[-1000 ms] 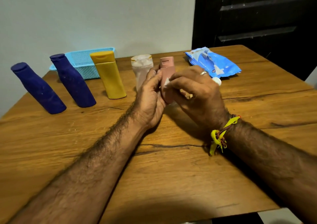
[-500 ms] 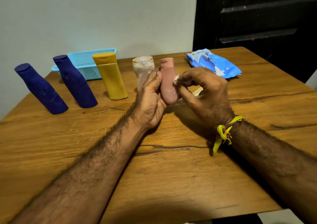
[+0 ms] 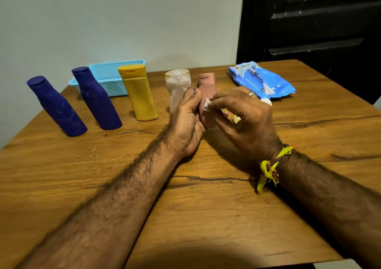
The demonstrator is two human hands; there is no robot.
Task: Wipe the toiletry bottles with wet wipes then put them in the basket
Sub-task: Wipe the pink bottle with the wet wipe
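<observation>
So bare wooden table [image 3: 206, 217] runs open to its near edge at 6 o'clock, bottles lined toward 10 o'clock by the blue basket [image 3: 107, 73], and mid-table the left hand [image 3: 186, 122] grips the pink bottle [image 3: 206, 87] upright while the right hand [image 3: 245, 114] pinches a white wipe [image 3: 206, 105] against it.

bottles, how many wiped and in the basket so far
None visibly in the blue basket. In hand: left hand holds the pink bottle while the right hand rubs it with a wipe. Left: two purple, one yellow and one whitish bottle stand on the table.
</observation>
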